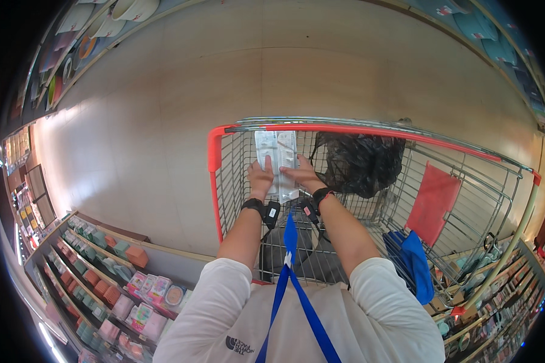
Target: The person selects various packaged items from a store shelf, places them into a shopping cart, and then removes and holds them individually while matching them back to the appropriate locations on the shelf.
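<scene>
My left hand [260,176] and my right hand [302,173] are over the near-left part of a wire shopping cart [372,130] with red plastic edging. Under my left fingers and thumb is a long, flat, whitish package [266,149]; a similar one [287,147] lies beside it, gripped by my right hand. The packages stand side by side with printing on them, too small to make out. Each wrist wears a black strap with a small black device. A crumpled black plastic bag [363,161] lies in the cart, just right of my right hand.
A red plastic panel [433,204] and blue fabric [417,267] are at the cart's right. Shelves with boxes and packets [104,281] stand at lower left, more shelves [499,295] at lower right. Shelves with basins [477,27] line the far side, across a tiled floor [172,90].
</scene>
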Motion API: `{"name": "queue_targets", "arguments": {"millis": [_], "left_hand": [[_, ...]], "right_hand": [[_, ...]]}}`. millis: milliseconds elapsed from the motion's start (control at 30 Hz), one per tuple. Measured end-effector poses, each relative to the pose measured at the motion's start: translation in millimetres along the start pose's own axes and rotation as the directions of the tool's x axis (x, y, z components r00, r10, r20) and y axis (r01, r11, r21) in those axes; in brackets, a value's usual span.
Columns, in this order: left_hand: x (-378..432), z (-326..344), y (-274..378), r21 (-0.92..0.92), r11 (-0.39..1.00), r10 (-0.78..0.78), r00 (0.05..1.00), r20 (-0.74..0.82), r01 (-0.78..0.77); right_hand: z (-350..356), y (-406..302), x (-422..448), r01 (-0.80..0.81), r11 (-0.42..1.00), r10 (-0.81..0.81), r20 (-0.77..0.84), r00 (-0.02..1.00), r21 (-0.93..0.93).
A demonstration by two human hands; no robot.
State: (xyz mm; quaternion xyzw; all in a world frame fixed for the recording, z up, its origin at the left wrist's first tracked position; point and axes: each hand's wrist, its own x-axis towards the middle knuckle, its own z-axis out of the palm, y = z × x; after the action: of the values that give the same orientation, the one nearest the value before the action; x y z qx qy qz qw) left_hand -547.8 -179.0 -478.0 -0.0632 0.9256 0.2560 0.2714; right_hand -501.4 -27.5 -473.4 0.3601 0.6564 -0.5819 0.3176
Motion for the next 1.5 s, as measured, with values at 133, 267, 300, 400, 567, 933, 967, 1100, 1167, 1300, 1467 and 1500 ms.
{"name": "queue_targets", "arguments": {"millis": [133, 267, 300, 400, 567, 933, 967, 1100, 1167, 1300, 1467, 1500], "left_hand": [[-14, 10, 11, -0.134, 0.991, -0.031, 0.999, -0.016, 0.029], [-31, 3, 31, -0.247, 0.968, -0.037, 0.999, 0.039, 0.046], [-32, -5, 31, -0.330, 0.943, 0.001, 0.990, 0.138, 0.045], [-39, -26, 56, -0.530, 0.837, 0.080, 0.928, 0.365, 0.137], [-61, -34, 142, -0.311, 0.692, 0.722, 0.619, 0.311, -0.651], [-405, -84, 362, -0.555, 0.831, 0.544, -0.144, 0.827, -0.049], [-430, -89, 353, -0.534, 0.840, 0.510, -0.200, 0.837, -0.093], [-536, -23, 319, -0.747, 0.532, 0.512, -0.552, 0.658, -0.397], [-608, 11, 290, -0.580, 0.779, 0.451, -0.430, 0.782, -0.238], [-736, 31, 224, -0.586, 0.757, 0.088, -0.843, 0.531, -0.290], [-844, 61, 137, -0.379, 0.849, -0.178, -0.873, 0.454, -0.369], [-857, 63, 130, -0.327, 0.853, -0.267, -0.879, 0.395, -0.407]], "right_hand": [[3, 4, -4, 0.052, 0.911, -0.023, -0.076, 0.997, 0.410], [-16, 9, -32, 0.046, 0.824, -0.057, 0.001, 0.998, 0.564], [-25, 8, -39, 0.063, 0.819, -0.061, -0.022, 0.998, 0.571], [-65, -8, -85, 0.015, 0.735, -0.116, 0.104, 0.988, 0.678], [-168, -45, -239, 0.668, 0.603, -0.616, -0.277, 0.737, 0.436], [-185, 69, -586, 0.795, 0.452, -0.176, -0.833, 0.525, 0.405], [-162, 90, -599, 0.891, 0.338, -0.203, -0.901, 0.383, 0.303], [-86, 178, -698, 0.941, 0.338, 0.011, -1.000, 0.011, 0.014], [-42, 227, -732, 0.897, 0.442, 0.166, -0.981, -0.100, -0.017], [61, 296, -801, 0.716, 0.693, 0.449, -0.723, -0.525, -0.090], [150, 345, -838, 0.725, 0.633, 0.760, -0.400, -0.513, 0.273], [165, 343, -847, 0.767, 0.550, 0.824, -0.361, -0.436, 0.329]]}}
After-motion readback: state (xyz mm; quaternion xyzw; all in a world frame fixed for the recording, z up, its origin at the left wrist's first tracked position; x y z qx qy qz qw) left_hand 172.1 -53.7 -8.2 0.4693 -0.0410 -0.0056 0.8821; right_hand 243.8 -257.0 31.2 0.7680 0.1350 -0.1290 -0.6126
